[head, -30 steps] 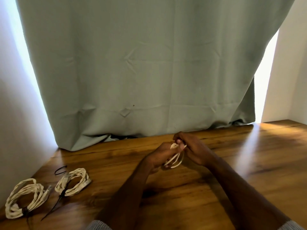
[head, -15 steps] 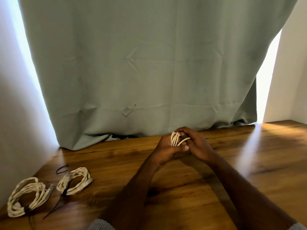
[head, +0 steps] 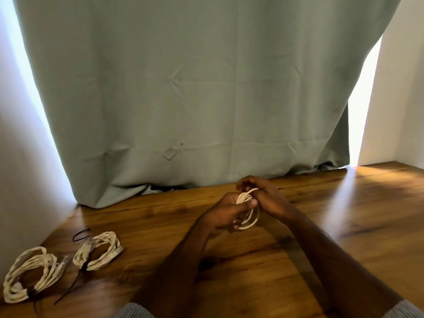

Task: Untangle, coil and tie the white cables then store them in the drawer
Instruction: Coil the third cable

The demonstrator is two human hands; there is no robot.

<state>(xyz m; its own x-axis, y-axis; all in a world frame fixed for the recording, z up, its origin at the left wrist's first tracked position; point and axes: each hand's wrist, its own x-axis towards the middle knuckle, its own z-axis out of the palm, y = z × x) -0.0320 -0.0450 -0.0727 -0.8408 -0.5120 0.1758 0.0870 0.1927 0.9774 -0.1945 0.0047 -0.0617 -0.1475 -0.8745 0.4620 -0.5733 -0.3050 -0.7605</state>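
While held above the worktop [head: 344,226]:
white cable [head: 249,208]: small coil, gripped between both hands
left hand [head: 226,213]: curled round coil
right hand [head: 267,198]: fingers pinched on strands
tied coils [head: 97,251]: laid far left

Bare forearms emerge from grey ribbed sleeves [head: 135,311] pushed up near the elbows.

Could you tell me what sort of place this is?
Probably a room at home, at a window: a wooden tabletop runs up to a grey-green curtain with daylight at its edges, between plain white walls.
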